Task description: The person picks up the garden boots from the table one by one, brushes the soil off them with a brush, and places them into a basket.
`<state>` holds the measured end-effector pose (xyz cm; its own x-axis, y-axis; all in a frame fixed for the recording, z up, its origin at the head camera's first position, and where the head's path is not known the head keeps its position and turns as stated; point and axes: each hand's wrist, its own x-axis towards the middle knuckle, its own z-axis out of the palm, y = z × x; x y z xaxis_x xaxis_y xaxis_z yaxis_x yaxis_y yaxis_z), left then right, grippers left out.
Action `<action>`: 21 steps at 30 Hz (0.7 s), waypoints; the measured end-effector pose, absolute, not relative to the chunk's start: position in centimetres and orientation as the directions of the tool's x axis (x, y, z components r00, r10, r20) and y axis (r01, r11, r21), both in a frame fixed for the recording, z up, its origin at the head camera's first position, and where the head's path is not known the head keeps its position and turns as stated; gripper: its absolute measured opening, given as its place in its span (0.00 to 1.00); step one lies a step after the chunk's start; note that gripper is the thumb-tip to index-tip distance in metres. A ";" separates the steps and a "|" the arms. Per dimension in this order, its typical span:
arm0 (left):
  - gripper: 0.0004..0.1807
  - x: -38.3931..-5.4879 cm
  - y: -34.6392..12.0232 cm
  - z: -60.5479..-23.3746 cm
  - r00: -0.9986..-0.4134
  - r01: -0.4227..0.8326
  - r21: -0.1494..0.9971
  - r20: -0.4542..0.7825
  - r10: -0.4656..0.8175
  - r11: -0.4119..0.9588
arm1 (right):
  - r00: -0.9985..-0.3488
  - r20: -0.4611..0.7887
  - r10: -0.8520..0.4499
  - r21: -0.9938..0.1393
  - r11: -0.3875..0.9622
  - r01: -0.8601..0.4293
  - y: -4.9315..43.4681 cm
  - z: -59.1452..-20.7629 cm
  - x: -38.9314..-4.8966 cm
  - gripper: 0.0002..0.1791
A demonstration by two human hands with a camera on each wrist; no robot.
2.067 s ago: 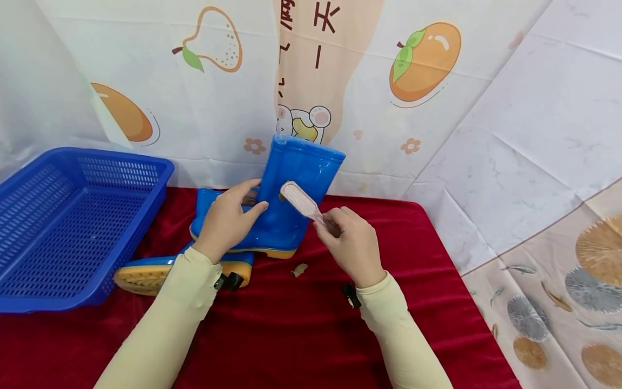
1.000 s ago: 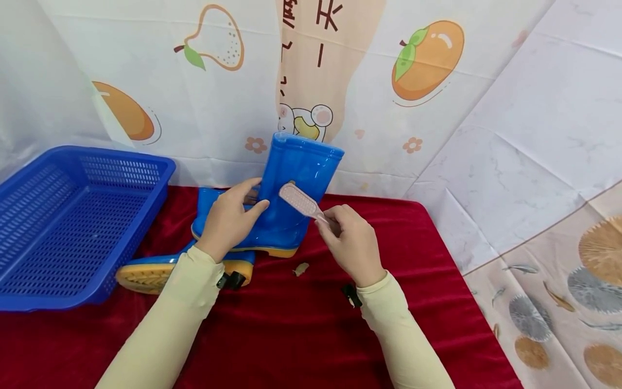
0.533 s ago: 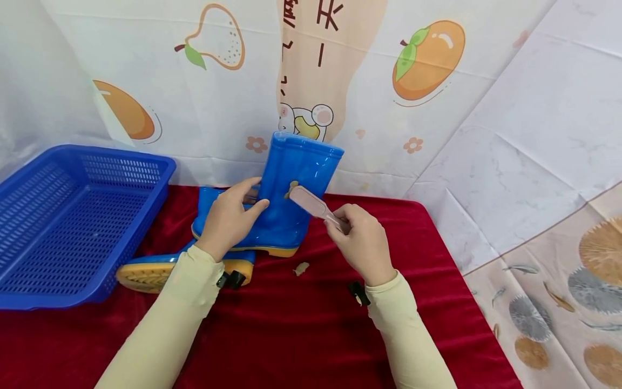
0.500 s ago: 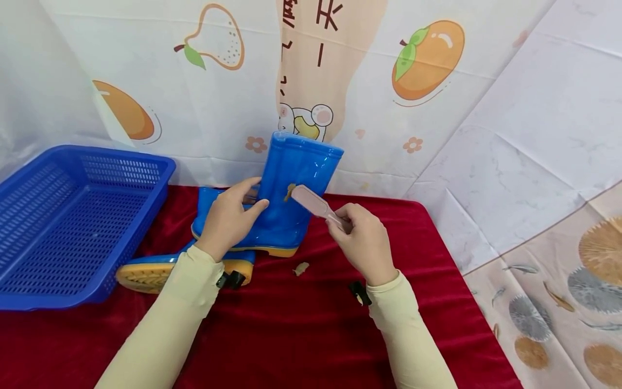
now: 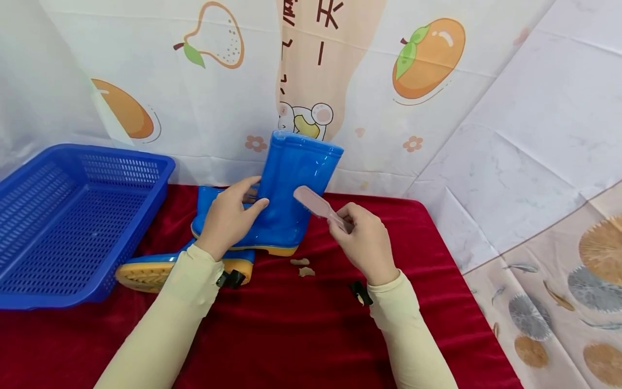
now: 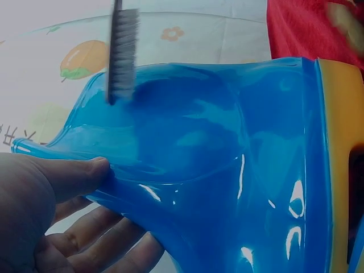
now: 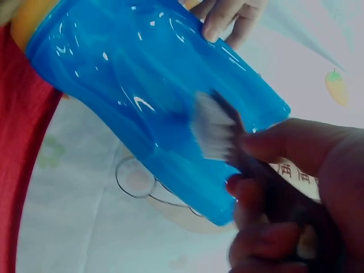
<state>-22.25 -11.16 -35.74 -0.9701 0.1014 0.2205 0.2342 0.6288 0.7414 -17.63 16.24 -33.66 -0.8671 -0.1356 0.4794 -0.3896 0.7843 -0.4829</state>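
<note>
A blue rain boot (image 5: 297,167) with a yellow sole stands on the red cloth, its shaft leaning right. My left hand (image 5: 232,216) holds the shaft's left edge, thumb in front and fingers behind, as the left wrist view (image 6: 74,210) shows. In my right hand (image 5: 364,237) is the handle of a pale pink brush (image 5: 313,202). Its white bristles (image 7: 211,126) face the shaft, close to its surface. A second boot (image 5: 146,273) lies on its side behind the left forearm, partly hidden. Two thin brownish pieces (image 5: 306,271) lie on the cloth below the standing boot's heel.
A blue perforated plastic basket (image 5: 162,178) stands at the left, next to the lying boot. Behind the table hangs a white fruit-print curtain (image 5: 214,124). The red cloth (image 5: 301,335) drops away at the table's right edge.
The brush has shifted slightly right, and its smooth back now faces up. The brown patch on the boot shaft is gone from view; a second brownish piece lies on the cloth. The left hand stays put.
</note>
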 end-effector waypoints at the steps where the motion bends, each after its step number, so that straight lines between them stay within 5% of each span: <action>1: 0.32 -22.3 -11.1 -35.7 -0.970 0.235 0.741 0.221 0.102 0.629 | -0.859 0.496 -0.130 -0.491 0.773 -0.401 16.2 -33.7 -17.7 0.04; 12: 0.32 -22.1 -11.0 -35.6 -0.965 0.255 0.739 0.236 0.115 0.623 | -0.723 0.691 -0.009 -0.557 0.630 -0.541 16.6 -34.4 -18.4 0.05; 21: 0.32 -21.8 -10.9 -35.4 -0.962 0.266 0.730 0.246 0.122 0.629 | -0.690 0.716 -0.107 -0.481 0.640 -0.599 15.9 -35.1 -18.7 0.07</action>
